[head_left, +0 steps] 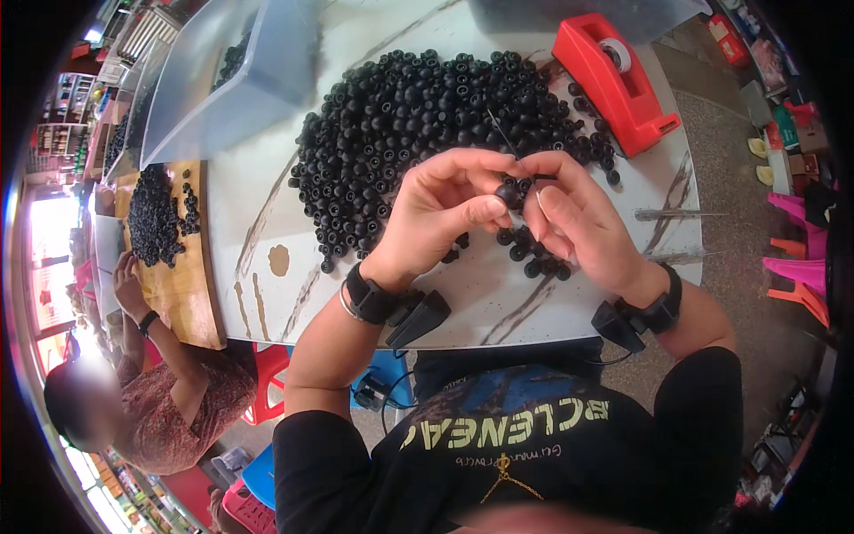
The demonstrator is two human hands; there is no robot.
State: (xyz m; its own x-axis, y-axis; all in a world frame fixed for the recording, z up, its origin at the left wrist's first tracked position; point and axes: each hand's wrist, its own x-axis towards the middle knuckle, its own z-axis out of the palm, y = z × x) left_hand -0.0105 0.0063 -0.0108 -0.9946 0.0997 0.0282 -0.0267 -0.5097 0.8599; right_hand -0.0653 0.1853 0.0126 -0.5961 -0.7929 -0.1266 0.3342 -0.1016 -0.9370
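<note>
My left hand (442, 212) and my right hand (574, 218) meet above the white marbled table (267, 214). Between their fingertips they pinch a small black bead (509, 190). A thin needle or wire (500, 131) rises from the pinched bead toward the back. Just beyond the hands lies a large heap of black beads (418, 125). A few loose black beads (534, 254) lie under my right palm. Both wrists wear black bands with small black devices.
A red tape dispenser (614, 80) stands at the back right. A clear plastic bin (222, 80) with beads stands at the back left. Another person (151, 392) sits at the left by a wooden table (182, 267) with its own bead pile (156, 218). Pink stools (801, 258) stand on the right.
</note>
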